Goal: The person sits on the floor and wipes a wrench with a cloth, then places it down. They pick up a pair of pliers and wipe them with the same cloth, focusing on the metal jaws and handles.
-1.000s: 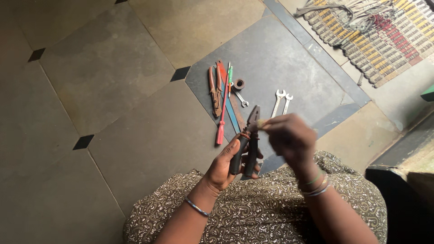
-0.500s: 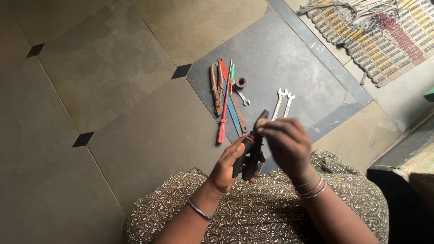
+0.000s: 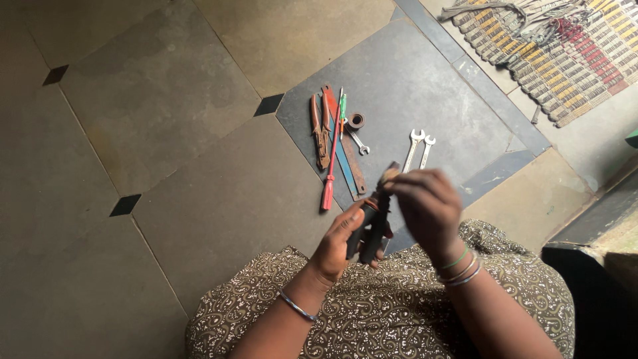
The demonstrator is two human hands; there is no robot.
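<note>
Both hands sit a touch lower and further right in the frame than half a second ago, and the pliers' nose now tilts more steeply toward the upper right; the tools on the floor lie as they did.

At the lower centre of the frame the left hand (image 3: 340, 244) wraps its fingers around the dark handles of the pliers (image 3: 373, 214), thumb on the near side, holding them above the lap. Just right of it, the right hand (image 3: 425, 206) has its fingertips pinched together at the pliers' nose, on a small pale bit (image 3: 389, 175) that is too blurred to identify. Bangles ring both wrists.

Beyond the hands, on the dark grey slab (image 3: 425, 86) in the upper middle of the frame, several tools lie close together: a red-handled screwdriver (image 3: 330, 166) pointing away from the person, a flat blade (image 3: 347, 163) crossing beside it, rusty orange cutters (image 3: 320, 129) at its left, a small dark ring (image 3: 356, 121) and a little spanner (image 3: 356, 142) just below the ring. Two more spanners (image 3: 419, 147) lie side by side to the right, near the right hand's knuckles. A striped woven mat (image 3: 565, 53) fills the upper right corner. A patterned brown garment (image 3: 385, 312) covers the lap along the bottom edge.
</note>
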